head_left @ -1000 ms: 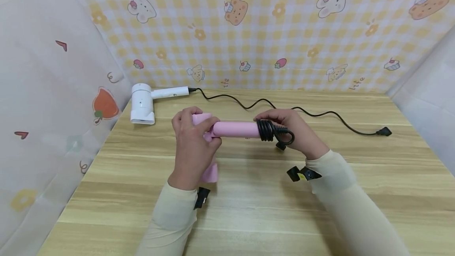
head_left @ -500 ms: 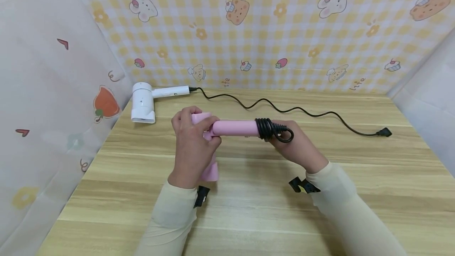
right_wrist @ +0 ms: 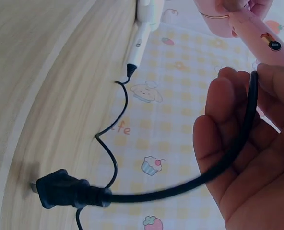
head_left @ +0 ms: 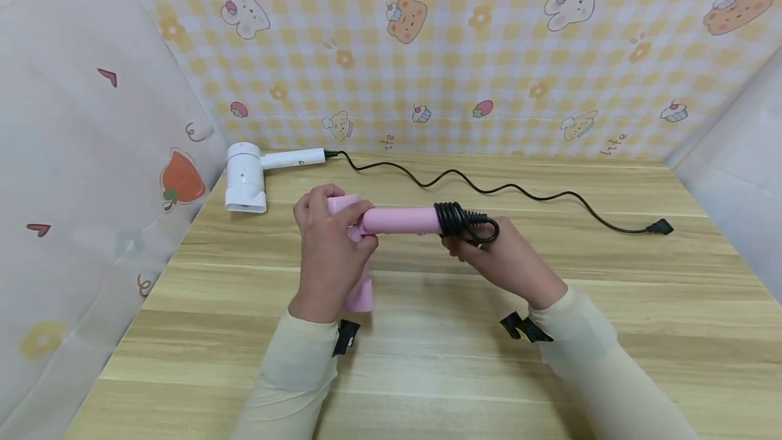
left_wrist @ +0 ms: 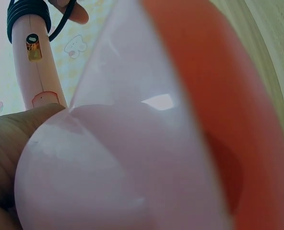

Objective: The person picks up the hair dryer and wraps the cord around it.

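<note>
A pink hair dryer [head_left: 403, 221] is held above the table, its handle pointing right. My left hand [head_left: 330, 246] grips it where head and handle join, with thumb and fingers around the head. In the left wrist view its glossy head [left_wrist: 113, 158] fills most of the picture. A black power cord [head_left: 451, 220] is coiled around the handle's end. My right hand [head_left: 510, 260] is just below that coil. The right wrist view shows its thumb and forefinger pinching the cord near the handle, the other fingers loosely curved, while the plug [right_wrist: 60, 189] dangles from the cord's free end.
At the back left of the wooden table [head_left: 415, 372] lies a white hair dryer [head_left: 246, 180]. Its black cord [head_left: 385, 163] runs in waves to a plug [head_left: 660, 226] on the right. A checked cloth [head_left: 440, 73] hangs behind, with pale side cloths.
My right hand has moved from behind the handle's end down to the near side, below the coil. The left hand and the pink hair dryer have stayed almost in place.
</note>
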Action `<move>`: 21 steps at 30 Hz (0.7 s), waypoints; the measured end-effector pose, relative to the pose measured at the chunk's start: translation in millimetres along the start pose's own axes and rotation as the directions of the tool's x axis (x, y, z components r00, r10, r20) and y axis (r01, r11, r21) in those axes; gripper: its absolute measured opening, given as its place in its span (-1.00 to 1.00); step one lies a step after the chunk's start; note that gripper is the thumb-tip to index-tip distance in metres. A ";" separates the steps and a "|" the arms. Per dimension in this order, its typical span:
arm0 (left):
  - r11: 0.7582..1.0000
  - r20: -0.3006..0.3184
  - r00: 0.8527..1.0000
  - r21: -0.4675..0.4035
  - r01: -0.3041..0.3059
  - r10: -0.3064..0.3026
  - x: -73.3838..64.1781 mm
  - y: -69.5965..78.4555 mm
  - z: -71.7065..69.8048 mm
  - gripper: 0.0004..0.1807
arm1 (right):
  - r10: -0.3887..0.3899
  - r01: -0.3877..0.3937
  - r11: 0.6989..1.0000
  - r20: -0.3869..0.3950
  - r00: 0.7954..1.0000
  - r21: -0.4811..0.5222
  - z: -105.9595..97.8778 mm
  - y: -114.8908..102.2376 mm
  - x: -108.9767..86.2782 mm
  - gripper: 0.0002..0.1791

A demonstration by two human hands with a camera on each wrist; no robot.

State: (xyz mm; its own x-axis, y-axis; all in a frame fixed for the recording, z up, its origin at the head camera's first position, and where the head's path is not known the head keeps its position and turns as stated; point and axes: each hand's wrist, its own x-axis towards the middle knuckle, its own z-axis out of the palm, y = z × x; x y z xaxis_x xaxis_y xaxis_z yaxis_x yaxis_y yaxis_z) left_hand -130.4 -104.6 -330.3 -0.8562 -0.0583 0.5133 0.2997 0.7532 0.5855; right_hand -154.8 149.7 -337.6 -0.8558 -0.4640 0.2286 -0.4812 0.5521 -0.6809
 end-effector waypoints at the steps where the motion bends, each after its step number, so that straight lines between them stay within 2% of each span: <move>1: 1.000 -0.003 1.000 0.001 0.000 0.000 0.1 -0.8 0.2 -0.65 | -0.018 0.018 1.000 0.004 1.000 -0.006 0.3 0.4 -0.6 -0.92; 6: 1.000 -0.020 1.000 0.003 0.004 -0.004 0.3 -3.8 1.2 -0.65 | -0.122 0.121 0.990 -0.016 0.992 -0.065 0.4 3.7 -2.6 -0.90; 12: 1.000 -0.026 1.000 -0.007 0.014 -0.015 0.4 -3.3 2.2 -0.64 | -0.227 0.220 0.969 -0.045 0.973 -0.115 -3.2 3.7 -6.3 -0.94; 15: 1.000 -0.022 1.000 -0.013 0.018 -0.019 0.7 -2.6 2.6 -0.65 | -0.235 0.228 0.966 -0.049 0.971 -0.119 -3.7 0.7 -9.5 -0.96; 21: 1.000 -0.038 0.999 -0.011 0.019 -0.019 0.7 -2.7 2.5 -0.64 | -0.198 0.195 0.976 -0.019 0.980 -0.098 -2.0 -7.6 -15.6 -0.97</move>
State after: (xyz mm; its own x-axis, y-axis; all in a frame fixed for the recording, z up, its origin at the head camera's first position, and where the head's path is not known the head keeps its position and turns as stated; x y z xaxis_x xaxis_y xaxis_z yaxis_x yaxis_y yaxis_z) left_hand -132.8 -105.1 -333.1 -0.8453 -0.0977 0.5254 0.2879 0.7450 0.6018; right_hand -138.2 154.1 -334.6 -0.7470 -0.5508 0.3724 -0.6554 0.5160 -0.5515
